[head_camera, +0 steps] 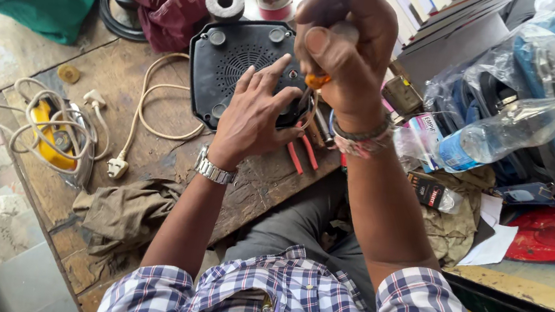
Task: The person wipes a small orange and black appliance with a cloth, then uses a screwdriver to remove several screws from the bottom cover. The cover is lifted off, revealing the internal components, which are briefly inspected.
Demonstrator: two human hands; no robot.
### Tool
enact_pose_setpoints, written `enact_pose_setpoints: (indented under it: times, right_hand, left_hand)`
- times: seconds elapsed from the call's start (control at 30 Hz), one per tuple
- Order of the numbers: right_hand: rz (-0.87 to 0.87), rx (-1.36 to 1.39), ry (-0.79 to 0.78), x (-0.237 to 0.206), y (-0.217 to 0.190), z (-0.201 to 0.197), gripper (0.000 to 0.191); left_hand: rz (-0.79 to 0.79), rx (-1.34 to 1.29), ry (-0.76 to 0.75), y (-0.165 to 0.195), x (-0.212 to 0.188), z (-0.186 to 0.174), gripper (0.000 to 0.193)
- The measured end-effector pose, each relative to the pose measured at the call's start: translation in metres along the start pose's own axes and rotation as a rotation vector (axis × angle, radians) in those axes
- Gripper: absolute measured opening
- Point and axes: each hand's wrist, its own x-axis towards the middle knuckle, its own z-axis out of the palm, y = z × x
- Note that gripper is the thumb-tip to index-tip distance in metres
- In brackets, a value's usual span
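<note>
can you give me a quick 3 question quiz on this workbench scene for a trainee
1. True or false: the left hand rests on the black appliance base.
2. Which tool does the right hand grip? A) hammer B) screwdriver with an orange handle C) paintbrush
3. Fill in: the plastic bottle lying to the right has a ____ cap.

Key
1. True. The left hand lies on the base's right part, steadying it.
2. B. The right hand is closed round the screwdriver, pointing down at the base.
3. Blue.
</note>
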Motion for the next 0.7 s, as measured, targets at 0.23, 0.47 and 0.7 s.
enact_pose_setpoints:
  times: [0.23,0.47,0.7]
  right_hand:
    - [-0.087,-0.258,0.249,0.020,0.013,0.011,0.031]
    - [0.040,-0.009,0.109,0.034,0.023,-0.013,0.020]
    - [-0.030,-0.195,0.128,0.025,0.017,0.000,0.016]
  left_hand:
    - [-0.011,0.041,0.001,-0.001,-0.001,0.002,0.058]
    - [0.005,0.040,0.024,-0.001,-0.001,0.006,0.061]
    - [0.015,0.050,0.026,-0.002,-0.003,0.005,0.062]
